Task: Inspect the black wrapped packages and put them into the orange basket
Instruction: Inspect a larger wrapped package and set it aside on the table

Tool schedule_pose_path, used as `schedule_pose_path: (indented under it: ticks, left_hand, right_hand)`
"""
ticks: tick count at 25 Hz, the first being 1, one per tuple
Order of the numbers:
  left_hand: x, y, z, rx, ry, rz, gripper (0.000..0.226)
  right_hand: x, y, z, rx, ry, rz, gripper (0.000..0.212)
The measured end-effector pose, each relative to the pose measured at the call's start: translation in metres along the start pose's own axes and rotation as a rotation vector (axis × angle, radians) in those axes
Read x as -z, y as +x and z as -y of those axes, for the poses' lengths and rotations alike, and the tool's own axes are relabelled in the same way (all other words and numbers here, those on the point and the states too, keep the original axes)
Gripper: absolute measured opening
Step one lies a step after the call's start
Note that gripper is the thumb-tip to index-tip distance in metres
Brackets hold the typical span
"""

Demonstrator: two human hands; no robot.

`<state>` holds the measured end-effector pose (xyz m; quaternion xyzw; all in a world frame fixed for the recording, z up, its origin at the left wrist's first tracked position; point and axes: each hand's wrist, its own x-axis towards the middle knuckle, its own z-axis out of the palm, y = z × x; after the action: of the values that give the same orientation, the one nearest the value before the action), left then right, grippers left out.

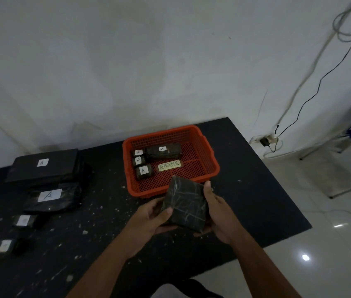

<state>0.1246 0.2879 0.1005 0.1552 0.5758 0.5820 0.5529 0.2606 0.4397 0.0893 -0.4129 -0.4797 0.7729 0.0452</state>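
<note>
I hold a square black wrapped package (186, 203) in both hands just in front of the orange basket (210, 157). My left hand (151, 218) grips its left and bottom edge, thumb on top. My right hand (216, 208) clasps its right side. No label shows on its upper face. Inside the basket lie several black packages with white "A" labels: a long one (163, 151) at the back and small ones (143, 170) along the left wall, next to a yellow "ABNORMAL" card (169, 165).
On the black table (105, 211), left side, lie more black packages: a large flat one (43, 165), a medium one (52, 197) and small ones (25, 221) (4, 247). White specks dot the tabletop. The table's right edge drops to tiled floor; cables hang on the wall.
</note>
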Motion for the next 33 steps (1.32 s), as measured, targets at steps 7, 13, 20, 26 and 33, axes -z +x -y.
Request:
schedule_pose_path:
  ticks: [7, 13, 20, 26, 33]
  left_hand:
    - [-0.006, 0.014, 0.0, -0.082, 0.161, -0.145, 0.032]
    - [-0.04, 0.024, 0.005, -0.213, 0.376, -0.14, 0.046]
    - [-0.064, 0.038, 0.029, 0.1, -0.094, 0.113, 0.037]
    - [-0.077, 0.062, 0.053, 0.117, 0.216, 0.028, 0.037]
    - [-0.062, 0.092, 0.079, 0.197, 0.64, 0.0, 0.04]
  right_hand:
    - [0.01, -0.011, -0.004, 0.131, -0.08, 0.155, 0.045]
    - [0.008, -0.021, -0.011, 0.293, -0.338, 0.006, 0.045]
    - [0.037, -0.024, -0.042, 0.195, -0.277, -0.264, 0.034]
    - [0.062, -0.023, -0.077, -0.009, 0.35, -0.234, 0.024]
    - [0.117, 0.021, -0.094, -0.089, 0.043, -0.543, 0.031]
